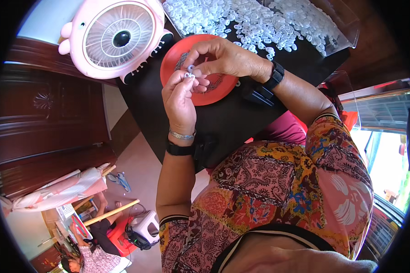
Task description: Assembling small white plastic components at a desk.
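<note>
**Pinching small white piece (189, 75) over red plate (166, 59)**

Held there between thumb and finger of the left hand (181, 104) — long axis roughly left to right, facing too small to tell. Pinching a greyish bit (191, 68) just beside it with the right hand (228, 57). Inside the red plate — thin grey pieces (182, 61). Beyond the red plate, white links (259, 34) strewn on the dark worktop (141, 109); farther right, more inside a clear bin (352, 38).

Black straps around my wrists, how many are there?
2: one black strap circles the wrist behind your left hand, beyond the silver metal bracelet; another black strap circles the wrist behind your right hand.
</note>
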Motion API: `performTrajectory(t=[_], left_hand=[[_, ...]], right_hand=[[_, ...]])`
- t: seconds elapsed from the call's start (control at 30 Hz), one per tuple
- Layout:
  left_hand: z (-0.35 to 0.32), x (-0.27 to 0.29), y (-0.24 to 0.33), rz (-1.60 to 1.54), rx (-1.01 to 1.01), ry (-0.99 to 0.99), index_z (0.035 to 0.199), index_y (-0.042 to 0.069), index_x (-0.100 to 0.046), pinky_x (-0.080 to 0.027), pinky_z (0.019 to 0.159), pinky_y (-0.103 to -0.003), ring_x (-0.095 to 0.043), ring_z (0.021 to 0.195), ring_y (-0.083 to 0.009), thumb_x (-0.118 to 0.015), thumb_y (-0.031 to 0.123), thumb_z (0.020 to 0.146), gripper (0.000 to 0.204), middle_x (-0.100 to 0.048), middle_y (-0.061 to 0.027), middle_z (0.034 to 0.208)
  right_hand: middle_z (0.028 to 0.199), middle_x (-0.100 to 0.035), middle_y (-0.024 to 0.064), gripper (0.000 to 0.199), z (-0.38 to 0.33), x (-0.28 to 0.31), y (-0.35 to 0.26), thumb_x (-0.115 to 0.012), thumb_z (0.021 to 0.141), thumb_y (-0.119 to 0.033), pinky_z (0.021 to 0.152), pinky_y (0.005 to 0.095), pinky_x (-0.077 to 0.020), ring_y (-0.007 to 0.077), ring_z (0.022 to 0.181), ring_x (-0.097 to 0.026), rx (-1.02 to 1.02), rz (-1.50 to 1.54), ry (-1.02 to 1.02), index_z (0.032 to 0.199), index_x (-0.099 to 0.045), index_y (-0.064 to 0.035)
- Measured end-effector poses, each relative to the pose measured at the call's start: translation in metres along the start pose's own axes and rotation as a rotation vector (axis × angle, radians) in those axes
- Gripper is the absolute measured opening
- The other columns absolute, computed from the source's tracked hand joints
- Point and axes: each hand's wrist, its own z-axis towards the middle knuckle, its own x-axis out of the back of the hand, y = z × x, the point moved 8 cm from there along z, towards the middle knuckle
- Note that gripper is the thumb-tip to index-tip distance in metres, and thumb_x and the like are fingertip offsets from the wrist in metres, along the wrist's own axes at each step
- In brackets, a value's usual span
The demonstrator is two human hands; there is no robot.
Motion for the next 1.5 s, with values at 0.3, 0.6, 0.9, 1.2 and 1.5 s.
performTrajectory(t=[0.3, 0.6, 0.9, 1.2, 1.5], left_hand=[[0.000, 0.000, 0.001, 0.011, 0.020, 0.040, 0.082, -0.002, -0.056, -0.048, 0.063, -0.028, -0.062, 0.071, -0.0195, -0.045, 0.010, 0.089, 0.018, -0.065, -0.0157, 0.087], [-0.001, -0.006, 0.005, 0.017, 0.020, 0.010, 0.079, -0.002, -0.056, -0.047, 0.062, -0.027, -0.060, 0.069, -0.0186, -0.045, 0.009, 0.088, 0.018, -0.064, -0.0139, 0.083], [-0.003, 0.007, -0.004, 0.104, 0.119, 0.133, 0.082, -0.002, -0.058, -0.045, 0.059, -0.024, -0.059, 0.065, -0.0155, -0.049, 0.011, 0.086, 0.017, -0.064, -0.0119, 0.080], [-0.003, 0.006, -0.007, 0.167, 0.151, 0.138, 0.081, 0.000, -0.056, -0.046, 0.058, -0.026, -0.060, 0.063, -0.0175, -0.047, 0.014, 0.088, 0.018, -0.064, -0.0133, 0.079], [-0.003, 0.008, -0.009, 0.135, 0.160, 0.161, 0.082, 0.000, -0.059, -0.044, 0.056, -0.023, -0.058, 0.061, -0.0136, -0.052, 0.012, 0.087, 0.015, -0.064, -0.0099, 0.076]], right_hand=[[0.093, -0.065, 0.0013, 0.020, -0.001, 0.008, 0.013, -0.058, 0.089, -0.003, 0.079, 0.0226, -0.0476, 0.0067, 0.086, -0.058, -0.164, 0.246, 0.062, 0.107, -0.065, -0.0011], [0.084, -0.066, -0.0006, 0.024, 0.000, 0.006, 0.022, -0.061, 0.089, -0.017, 0.068, 0.0198, -0.0488, 0.0053, 0.073, -0.059, -0.167, 0.246, 0.061, 0.109, -0.065, -0.0043], [0.088, -0.065, -0.0001, 0.018, -0.003, 0.015, 0.016, -0.059, 0.090, -0.009, 0.070, 0.0186, -0.0465, 0.0039, 0.078, -0.057, -0.247, 0.282, 0.136, 0.104, -0.065, -0.0018], [0.090, -0.066, 0.0001, 0.018, -0.002, 0.015, 0.005, -0.060, 0.089, -0.008, 0.071, 0.0194, -0.0465, 0.0038, 0.078, -0.057, -0.092, 0.073, 0.157, 0.105, -0.067, -0.0038], [0.080, -0.065, -0.0015, 0.017, -0.003, 0.016, 0.006, -0.062, 0.088, -0.014, 0.067, 0.0194, -0.0478, 0.0042, 0.073, -0.058, -0.155, 0.169, 0.149, 0.100, -0.067, -0.0037]])
